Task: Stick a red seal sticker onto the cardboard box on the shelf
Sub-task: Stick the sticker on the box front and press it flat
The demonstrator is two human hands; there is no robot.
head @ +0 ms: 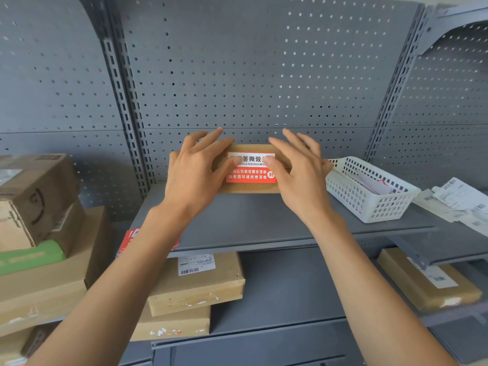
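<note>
A small flat cardboard box (pixel 250 188) rests on the grey shelf (pixel 264 223) against the pegboard back. A red and white seal sticker (pixel 252 174) with Chinese print lies across its top and front edge. My left hand (pixel 194 170) covers the box's left end, thumb pressing the sticker's upper left. My right hand (pixel 298 170) covers the right end, thumb on the sticker's upper right. The fingers of both hands are spread flat over the box.
A white plastic basket (pixel 369 191) with papers stands right of the box, and loose shipping labels (pixel 459 199) lie beyond it. More red stickers (pixel 129 240) sit at the shelf's left front edge. Stacked cardboard parcels (pixel 195 286) fill the lower and left shelves.
</note>
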